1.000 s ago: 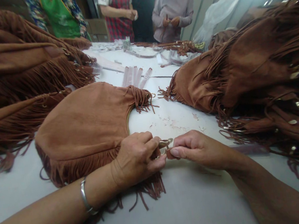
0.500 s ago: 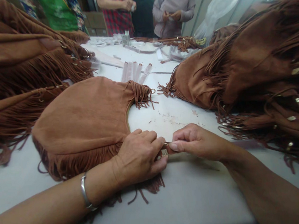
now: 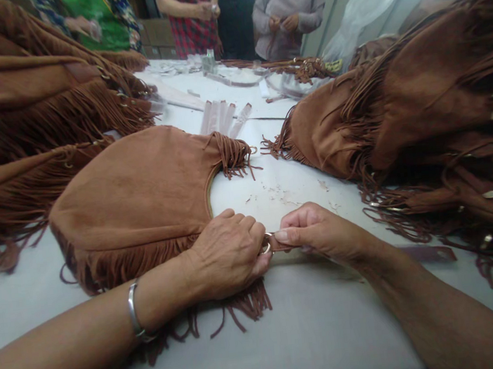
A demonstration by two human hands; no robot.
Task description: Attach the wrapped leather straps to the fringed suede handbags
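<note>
We are viewing a brown fringed shoulder bag [image 3: 136,190] lying flat on the bench [image 3: 332,328], center-left, its zipper [image 3: 209,199] facing right, probably so its near end is staying reachable. We are closing the left hand [image 3: 231,253] over that end, seemingly to steady it; a metal ring [image 3: 269,242] is protruding at the fingertips. With the right hand [image 3: 322,232] we are pinching a strap tab [image 3: 283,244] beside the ring, presumably to control it. Left pile [image 3: 42,82] and right pile [image 3: 422,95] are flanking the workspace.
</note>
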